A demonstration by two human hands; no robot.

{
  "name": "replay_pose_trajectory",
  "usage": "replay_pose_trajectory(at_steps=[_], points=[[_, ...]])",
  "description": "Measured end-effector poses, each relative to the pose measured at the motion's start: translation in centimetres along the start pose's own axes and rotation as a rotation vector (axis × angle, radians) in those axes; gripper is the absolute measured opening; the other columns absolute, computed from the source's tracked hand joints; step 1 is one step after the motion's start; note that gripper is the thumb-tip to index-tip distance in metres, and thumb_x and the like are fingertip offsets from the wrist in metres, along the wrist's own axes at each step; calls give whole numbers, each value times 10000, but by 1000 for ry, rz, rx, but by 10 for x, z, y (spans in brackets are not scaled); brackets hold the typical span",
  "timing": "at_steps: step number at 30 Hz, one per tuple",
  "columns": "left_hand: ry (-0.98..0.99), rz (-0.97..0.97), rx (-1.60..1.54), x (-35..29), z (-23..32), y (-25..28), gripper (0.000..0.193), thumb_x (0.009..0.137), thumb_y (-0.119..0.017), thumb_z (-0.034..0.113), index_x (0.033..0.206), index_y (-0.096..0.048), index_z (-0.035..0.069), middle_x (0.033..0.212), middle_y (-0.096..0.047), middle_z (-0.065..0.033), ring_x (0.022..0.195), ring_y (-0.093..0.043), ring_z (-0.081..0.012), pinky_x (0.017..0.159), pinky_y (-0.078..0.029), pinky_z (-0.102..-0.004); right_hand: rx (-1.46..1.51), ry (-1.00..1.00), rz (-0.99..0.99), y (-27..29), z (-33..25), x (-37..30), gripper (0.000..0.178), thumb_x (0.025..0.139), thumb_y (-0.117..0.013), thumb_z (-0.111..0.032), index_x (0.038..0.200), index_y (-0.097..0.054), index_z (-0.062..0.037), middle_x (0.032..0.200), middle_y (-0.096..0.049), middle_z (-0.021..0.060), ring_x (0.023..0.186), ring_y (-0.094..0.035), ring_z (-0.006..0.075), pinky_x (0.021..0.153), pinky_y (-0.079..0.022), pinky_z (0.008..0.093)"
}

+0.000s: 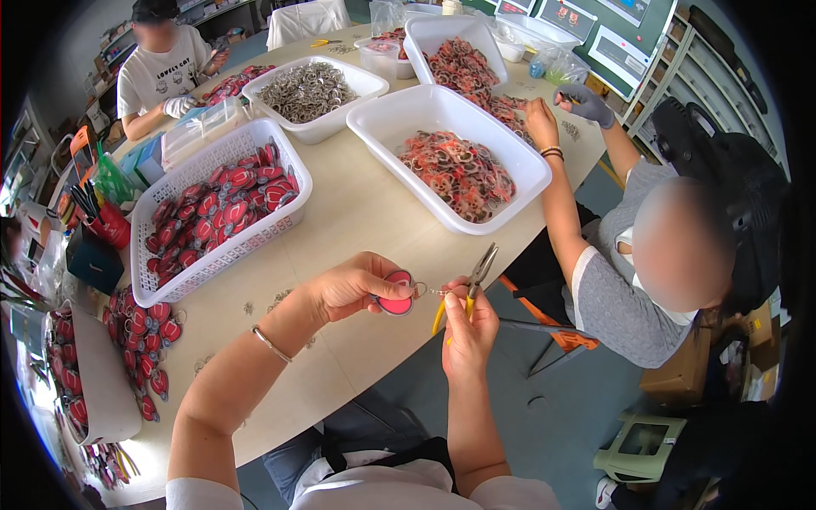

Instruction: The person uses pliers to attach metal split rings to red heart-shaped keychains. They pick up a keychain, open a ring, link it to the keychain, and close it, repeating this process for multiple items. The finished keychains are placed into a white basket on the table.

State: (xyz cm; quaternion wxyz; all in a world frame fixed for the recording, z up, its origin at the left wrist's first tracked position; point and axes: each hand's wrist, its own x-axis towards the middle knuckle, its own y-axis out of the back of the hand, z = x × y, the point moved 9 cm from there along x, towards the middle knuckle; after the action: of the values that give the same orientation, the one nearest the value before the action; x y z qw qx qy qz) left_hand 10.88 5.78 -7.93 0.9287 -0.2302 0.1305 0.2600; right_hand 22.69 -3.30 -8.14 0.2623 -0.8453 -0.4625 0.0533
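My left hand [357, 287] is closed on a round red keychain [394, 294] with a silvery rim, pinched between thumb and fingers. From it a small metal ring and a short chain [434, 291] stretch across to my right hand [471, 338], whose fingertips meet the chain's end. The same right hand grips yellow-handled needle-nose pliers [482, 265], jaws pointing up and away. Whether the jaws touch the chain I cannot tell. Both hands are raised at the table's near edge. Loose metal rings [279, 299] lie on the table beyond my left forearm.
A white basket [291, 223] of red keychains stands left, with more keychains [146, 340] piled nearer. White tubs hold metal rings [308, 92] and red-black pieces [459, 170]. One co-worker [633, 246] sits at right, another [161, 72] at far left. A cup of tools [109, 225] stands left.
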Motion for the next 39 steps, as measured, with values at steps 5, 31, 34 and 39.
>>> replay_pose_trajectory(at_steps=[5,31,34,39], points=[[-29,-61,-24,3,-4,-1,219,749,-764,184,867,-683,18,719,-624,6,613,-517,-53,485,-371,-187,70,-23,-25,0,-1,2,70,852,-643,-39,908,-602,-25,1015,-549,36,896,-504,100,808,-403,250],[-49,-76,-57,-10,5,0,308,743,-770,195,965,-681,1,839,-665,-8,671,-539,-56,503,-379,-196,121,-58,10,-3,11,0,62,880,-616,-54,915,-576,-23,993,-546,32,908,-502,96,855,-377,259],[-64,-70,-58,-12,8,-3,328,743,-768,199,987,-678,-2,851,-665,-6,660,-524,-56,511,-371,-194,150,-68,48,-7,9,0,44,879,-614,-40,907,-581,-32,980,-540,21,896,-500,85,844,-372,250],[-65,-59,-46,-14,13,-4,266,719,-769,169,883,-669,-16,962,-655,-110,599,-512,-71,522,-400,-193,202,-24,79,-11,2,5,35,886,-605,-37,915,-587,-30,983,-541,20,918,-500,93,869,-384,272]])
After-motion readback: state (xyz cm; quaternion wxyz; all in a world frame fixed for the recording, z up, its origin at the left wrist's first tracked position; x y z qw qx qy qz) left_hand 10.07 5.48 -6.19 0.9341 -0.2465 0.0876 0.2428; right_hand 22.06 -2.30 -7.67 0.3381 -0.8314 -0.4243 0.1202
